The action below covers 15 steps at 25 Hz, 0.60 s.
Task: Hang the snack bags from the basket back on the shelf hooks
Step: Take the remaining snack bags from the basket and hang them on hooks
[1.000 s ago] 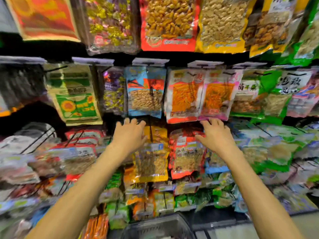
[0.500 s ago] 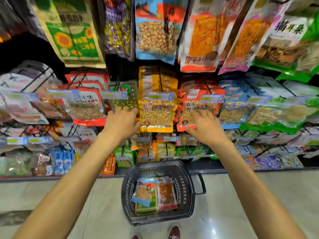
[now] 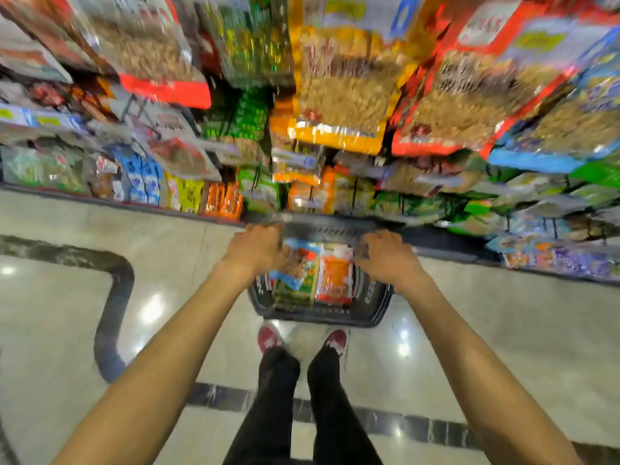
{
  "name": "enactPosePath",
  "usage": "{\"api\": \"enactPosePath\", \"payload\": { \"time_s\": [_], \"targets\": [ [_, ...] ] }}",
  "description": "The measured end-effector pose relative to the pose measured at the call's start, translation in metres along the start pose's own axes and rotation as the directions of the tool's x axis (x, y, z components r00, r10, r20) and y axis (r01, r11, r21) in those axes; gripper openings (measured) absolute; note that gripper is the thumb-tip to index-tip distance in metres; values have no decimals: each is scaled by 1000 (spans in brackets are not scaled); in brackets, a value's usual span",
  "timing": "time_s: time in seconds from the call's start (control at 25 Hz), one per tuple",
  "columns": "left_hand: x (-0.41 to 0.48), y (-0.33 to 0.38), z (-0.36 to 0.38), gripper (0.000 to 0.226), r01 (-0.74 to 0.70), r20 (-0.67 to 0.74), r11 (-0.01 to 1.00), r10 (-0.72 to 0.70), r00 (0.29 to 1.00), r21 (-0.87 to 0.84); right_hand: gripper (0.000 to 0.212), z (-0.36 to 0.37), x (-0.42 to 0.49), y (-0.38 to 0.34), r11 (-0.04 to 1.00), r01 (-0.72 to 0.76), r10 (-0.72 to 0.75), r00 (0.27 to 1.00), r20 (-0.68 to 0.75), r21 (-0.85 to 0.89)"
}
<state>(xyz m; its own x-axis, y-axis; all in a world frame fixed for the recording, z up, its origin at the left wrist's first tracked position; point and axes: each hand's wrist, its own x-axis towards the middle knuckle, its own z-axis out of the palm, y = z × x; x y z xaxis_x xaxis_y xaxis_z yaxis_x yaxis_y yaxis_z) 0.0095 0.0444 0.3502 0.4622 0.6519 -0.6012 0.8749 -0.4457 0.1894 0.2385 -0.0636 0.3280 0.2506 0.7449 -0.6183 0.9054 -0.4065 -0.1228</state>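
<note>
- Half a second ago both hands were raised at the hanging packs (image 3: 339, 95). The view has since tipped down, and the left hand (image 3: 255, 247) and right hand (image 3: 385, 257) have dropped to the basket (image 3: 318, 317) on the floor.
- The left hand is at the basket's 10 o'clock, against the blue-and-green snack bag (image 3: 297, 273). The right hand is at 2 o'clock, over the rim beside the orange snack bag (image 3: 335, 275).
- Blur hides the fingers, so I cannot tell whether either hand is spread or gripping.
- Both bags lie side by side in the basket. A pick-up looks likely next, with the hanging spots up at 12 o'clock.
</note>
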Motion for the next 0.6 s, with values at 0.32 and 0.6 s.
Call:
{"api": "enactPosePath", "payload": {
  "time_s": [0.32,0.6],
  "targets": [
    [110,-32,152,40,89,245,996,-82,966,-15,63,149,85,12,997,-45,36,986,165,56],
    [225,-66,279,45,152,243,983,-122,962,-108,75,296,186,29,980,-151,108,950,292,129]
  ]
}}
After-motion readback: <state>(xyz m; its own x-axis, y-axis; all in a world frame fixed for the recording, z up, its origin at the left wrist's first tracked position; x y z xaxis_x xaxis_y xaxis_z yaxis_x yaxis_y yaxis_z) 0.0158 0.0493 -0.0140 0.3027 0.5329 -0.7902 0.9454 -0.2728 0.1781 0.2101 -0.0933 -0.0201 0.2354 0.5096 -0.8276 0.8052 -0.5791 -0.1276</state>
